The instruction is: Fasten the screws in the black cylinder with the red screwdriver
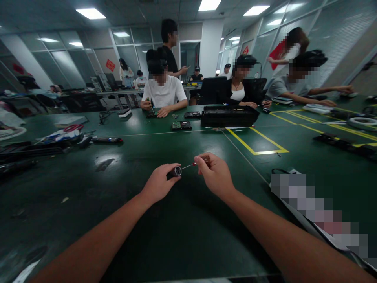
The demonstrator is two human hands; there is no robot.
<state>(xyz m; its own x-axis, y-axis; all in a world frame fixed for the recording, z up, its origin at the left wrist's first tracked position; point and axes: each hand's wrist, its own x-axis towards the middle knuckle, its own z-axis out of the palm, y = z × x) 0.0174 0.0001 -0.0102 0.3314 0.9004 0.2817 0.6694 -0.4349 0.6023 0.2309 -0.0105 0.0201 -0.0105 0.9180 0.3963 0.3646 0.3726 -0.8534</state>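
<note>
In the middle of the head view, my left hand [160,181] is closed around a small dark cylindrical part [176,171], its round end facing right. The rest of that part is hidden by my fingers, so its kind is unclear. My right hand [216,173] grips a screwdriver [188,166] by its reddish handle. The thin metal shaft points left, and its tip reaches the round end of the cylinder; whether it is inside cannot be made out. Both hands are just above the green tabletop [176,236].
A black casing [229,116] and a green circuit board [181,125] lie across the table. Tools and cables [66,133] are piled at left, near a dark pen-shaped tool [107,140]. Yellow tape [256,152] marks the right side. Co-workers [165,92] sit opposite.
</note>
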